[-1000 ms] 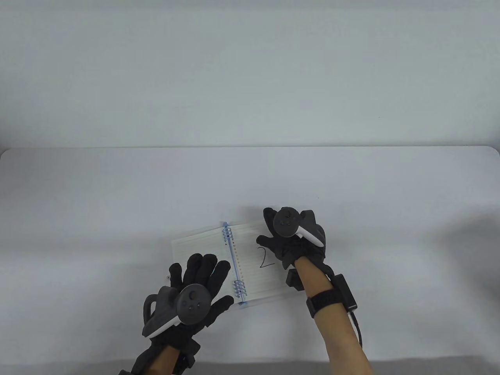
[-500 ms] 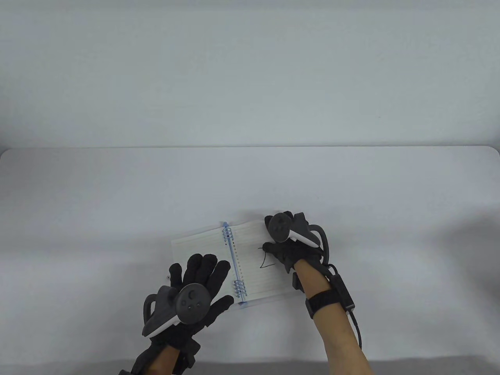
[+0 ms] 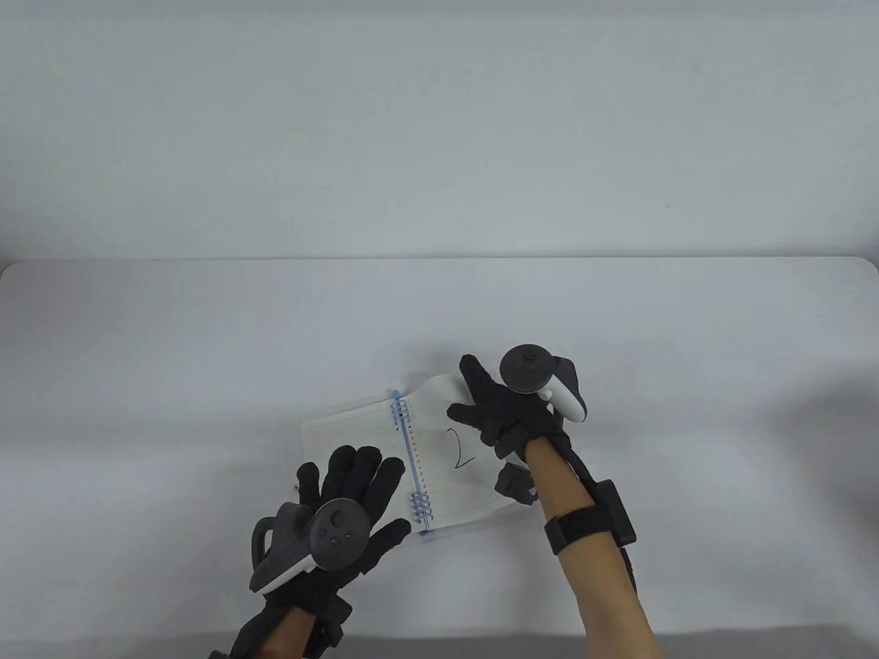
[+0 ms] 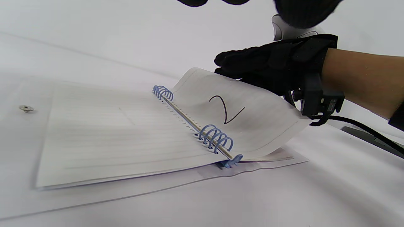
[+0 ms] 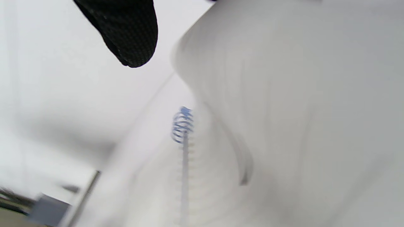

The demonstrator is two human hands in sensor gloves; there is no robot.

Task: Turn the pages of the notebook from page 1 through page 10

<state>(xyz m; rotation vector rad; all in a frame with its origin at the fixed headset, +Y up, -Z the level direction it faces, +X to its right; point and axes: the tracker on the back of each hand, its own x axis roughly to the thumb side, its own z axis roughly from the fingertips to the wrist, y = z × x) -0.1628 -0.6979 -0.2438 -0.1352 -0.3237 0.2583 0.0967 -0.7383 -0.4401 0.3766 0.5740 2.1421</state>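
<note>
A small notebook with blue rings lies open near the table's front middle. My left hand rests flat with spread fingers on the left page. My right hand grips the outer edge of the right page marked "2" and holds it curled up off the stack; the lifted page shows in the left wrist view. The right wrist view is blurred, showing the page's surface, the blue rings and one fingertip.
The white table reaches to a pale wall behind. A clear plastic cover lies under the notebook, with a small metal snap on its left flap. A black cable runs from the right wrist.
My right hand has risen and turned, lifting the outer edge of page 2 off the stack, so the page now curls upward. The left hand has not moved.
</note>
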